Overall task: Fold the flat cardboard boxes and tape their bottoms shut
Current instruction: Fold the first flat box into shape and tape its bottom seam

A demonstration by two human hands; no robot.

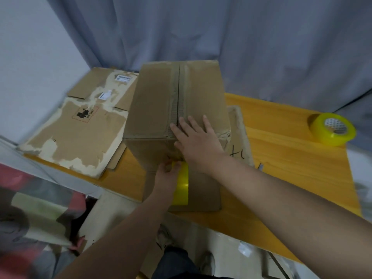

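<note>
A folded cardboard box (pixel 155 101) stands on the yellow table (pixel 281 150) with its flap seam facing up. My right hand (pixel 195 135) lies flat, fingers spread, on the near end of that seam. A strip of yellow tape (pixel 182 186) runs down the box's near side. My left hand (pixel 167 174) pinches the strip's upper end against that side, just below the top edge. The yellow tape roll (pixel 332 128) lies on the table at the right, apart from both hands.
Flat cardboard boxes (pixel 80 125) with torn paper patches lie stacked at the table's left. Another flat piece (pixel 239 137) sits under the box's right side. Grey curtain hangs behind. A colourful cloth (pixel 30 208) and floor lie below left.
</note>
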